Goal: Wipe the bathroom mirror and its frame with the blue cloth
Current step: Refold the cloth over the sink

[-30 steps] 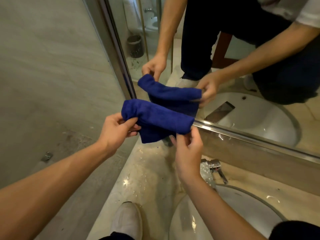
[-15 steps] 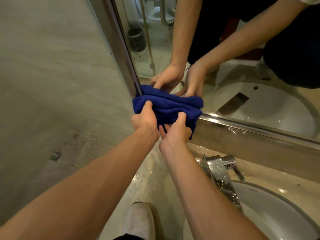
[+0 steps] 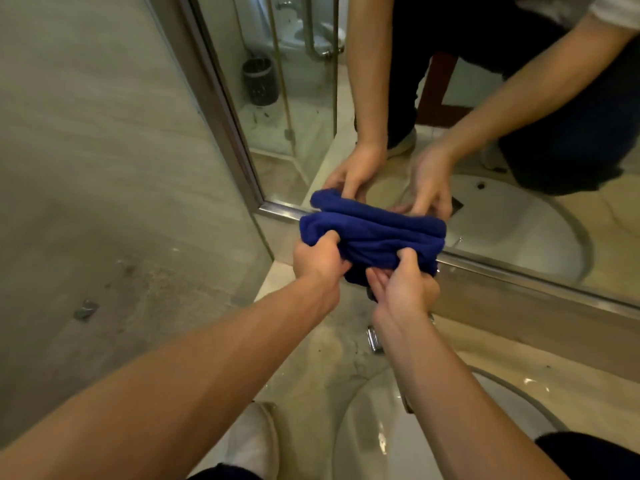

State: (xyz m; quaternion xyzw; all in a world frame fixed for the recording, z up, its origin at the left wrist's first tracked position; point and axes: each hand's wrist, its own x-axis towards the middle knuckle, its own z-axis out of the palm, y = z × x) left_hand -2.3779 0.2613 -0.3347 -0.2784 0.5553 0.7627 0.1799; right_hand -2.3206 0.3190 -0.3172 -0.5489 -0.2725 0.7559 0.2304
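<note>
Now both hands' fingers, left hand (image 3: pixel 317 263) and right hand (image 3: pixel 401 289), grasp the blue cloth (image 3: pixel 374 237) against the frame (image 3: pixel 519 271).

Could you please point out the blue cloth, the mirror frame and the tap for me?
blue cloth (image 3: pixel 374 233): head view, middle of its folds.
mirror frame (image 3: pixel 519 275): head view, bottom metal strip.
tap (image 3: pixel 374 337): head view, chrome end beside the right wrist.

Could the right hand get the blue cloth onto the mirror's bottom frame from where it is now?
Probably yes. The right hand and left hand both grip the blue cloth, which is bunched right at the mirror frame near its lower left corner. Nothing visible lies between them.
</note>
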